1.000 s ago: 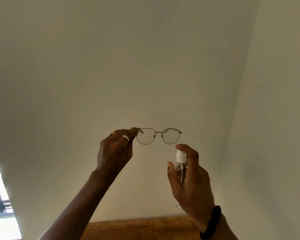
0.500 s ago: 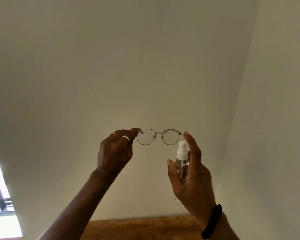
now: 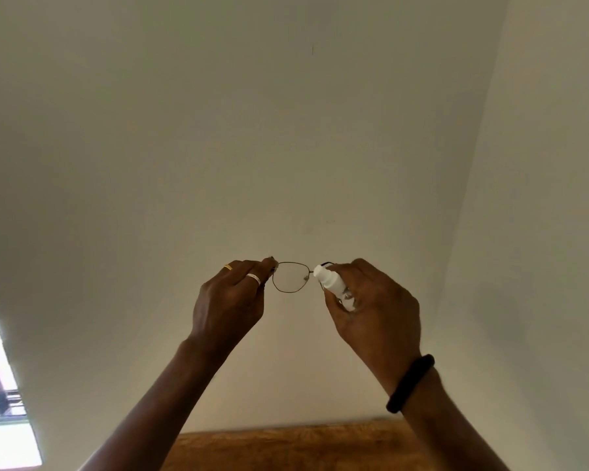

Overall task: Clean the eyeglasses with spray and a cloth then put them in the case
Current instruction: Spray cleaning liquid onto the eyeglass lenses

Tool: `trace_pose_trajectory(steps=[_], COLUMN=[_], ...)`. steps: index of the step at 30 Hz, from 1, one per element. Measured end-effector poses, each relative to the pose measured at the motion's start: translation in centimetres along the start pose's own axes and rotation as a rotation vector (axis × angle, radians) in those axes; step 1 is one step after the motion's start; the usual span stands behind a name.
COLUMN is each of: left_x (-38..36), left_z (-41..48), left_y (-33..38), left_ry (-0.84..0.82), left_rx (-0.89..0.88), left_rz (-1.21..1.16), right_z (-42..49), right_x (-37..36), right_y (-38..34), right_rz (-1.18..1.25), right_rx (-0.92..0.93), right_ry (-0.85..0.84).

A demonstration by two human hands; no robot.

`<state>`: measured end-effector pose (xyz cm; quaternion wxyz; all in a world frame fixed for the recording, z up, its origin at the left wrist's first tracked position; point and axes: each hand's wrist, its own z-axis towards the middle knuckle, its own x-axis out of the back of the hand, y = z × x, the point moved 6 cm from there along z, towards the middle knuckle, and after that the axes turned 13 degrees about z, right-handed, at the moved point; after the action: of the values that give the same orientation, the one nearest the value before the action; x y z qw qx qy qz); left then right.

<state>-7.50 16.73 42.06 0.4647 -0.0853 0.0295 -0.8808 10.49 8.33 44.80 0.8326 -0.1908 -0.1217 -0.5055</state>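
1. A person is holding the eyeglasses up in front of a pale wall, w/ the left hand pinching the frame at its left end, fingers pressed together around the hinge area.
2. The right hand is wrapping closed around a small spray bottle, tilting its white nozzle toward the right lens, which is sitting hidden behind bottle & hand; whether a finger is pressing the pump can't be told.
3. Progress, judged from this shot: the spraying stage is looking underway, early in the job. No mist or droplets are showing on the visible lens.
4. Wiping w/ the cloth & casing the glasses are looking still ahead; neither cloth nor case is showing in frame, only a wooden surface below.
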Motion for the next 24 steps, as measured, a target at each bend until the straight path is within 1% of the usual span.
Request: trace_pose_trajectory(steps=[3, 9, 14, 16, 17, 18, 21, 23, 24], left_x=[0.3, 0.8, 0.7, 0.5, 0.5, 0.5, -0.5, -2.0, -3.0], left_z=[0.0, 0.3, -0.1, -0.4, -0.6, -0.9, -3.2, -5.3, -6.2], left_y=[0.6, 0.7, 1.4, 1.5, 1.5, 1.4, 1.6, 3.1, 4.2], left_ry=[0.007, 0.013, -0.002, -0.023, -0.038, -0.057, -0.155, -0.285, -0.403], left_rx=[-0.032, -0.029, -0.057, -0.031, 0.031, 0.148, 0.682, 0.92, 1.021], left_rz=[0.03, 0.018, 0.018, -0.008, -0.04, -0.099, -0.412, -0.64, -0.787], right_z=[1.2, 1.8, 2.0, 2.2, 2.3, 2.5, 3.1, 3.2, 3.3], right_x=[-0.5, -1.2, -1.3, -0.7, -0.4, 0.0, 0.8, 1.0, 1.0], right_y=[-0.1, -0.3, -0.1, 0.3, 0.5, 0.8, 2.0, 2.7, 2.9], right_rz=[-0.081, -0.131, -0.138, -0.122, -0.099, -0.066, 0.094, 0.197, 0.233], right_rx=[0.019, 0.055, 0.062, 0.068, 0.068, 0.059, 0.008, -0.023, -0.032], right_ry=[-0.066, -0.133, -0.153, -0.131, -0.117, -0.107, -0.089, -0.085, -0.088])
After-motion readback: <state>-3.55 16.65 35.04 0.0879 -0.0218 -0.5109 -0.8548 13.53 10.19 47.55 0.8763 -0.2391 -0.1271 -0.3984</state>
